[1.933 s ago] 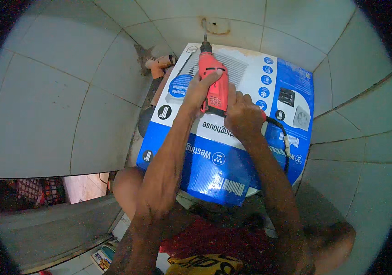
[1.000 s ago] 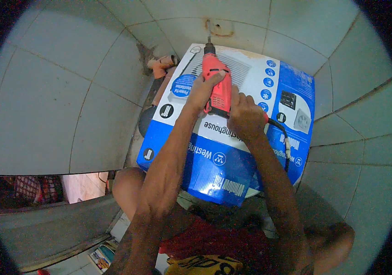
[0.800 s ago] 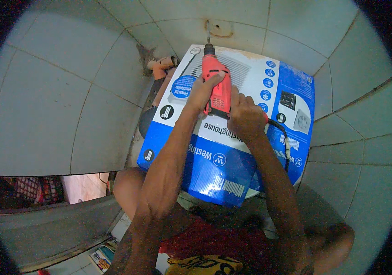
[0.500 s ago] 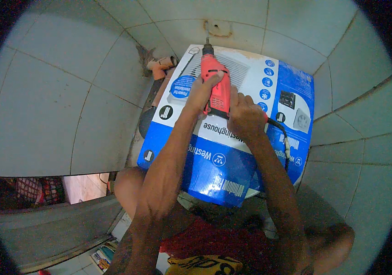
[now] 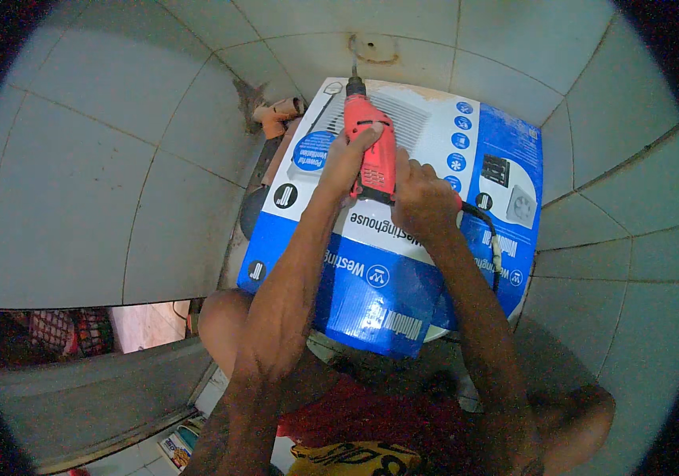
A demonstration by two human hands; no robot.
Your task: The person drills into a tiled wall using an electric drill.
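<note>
A red corded power drill (image 5: 370,147) is held in both hands above a blue and white cardboard box (image 5: 427,103). My left hand (image 5: 345,163) is wrapped round the left side of its body, thumb on top. My right hand (image 5: 425,198) is closed round the handle at the right, where the black cord (image 5: 482,216) comes out. From the black chuck (image 5: 354,85) a drill bit (image 5: 354,57) points away from me at the tiled wall; whether its tip touches the tile I cannot tell. Beside the bit, the wall has a small dark hole (image 5: 370,46) with brownish stains round it.
Tiled walls (image 5: 78,174) close in on the left, ahead and right. An orange pipe fitting (image 5: 278,113) sticks out left of the box. My bent knee (image 5: 224,321) is against the box's near left side. A low ledge (image 5: 117,389) runs at the lower left.
The drill and both hands sit very slightly farther left in the picture, with the whole view shifted a little. My grip on the drill is the same.
</note>
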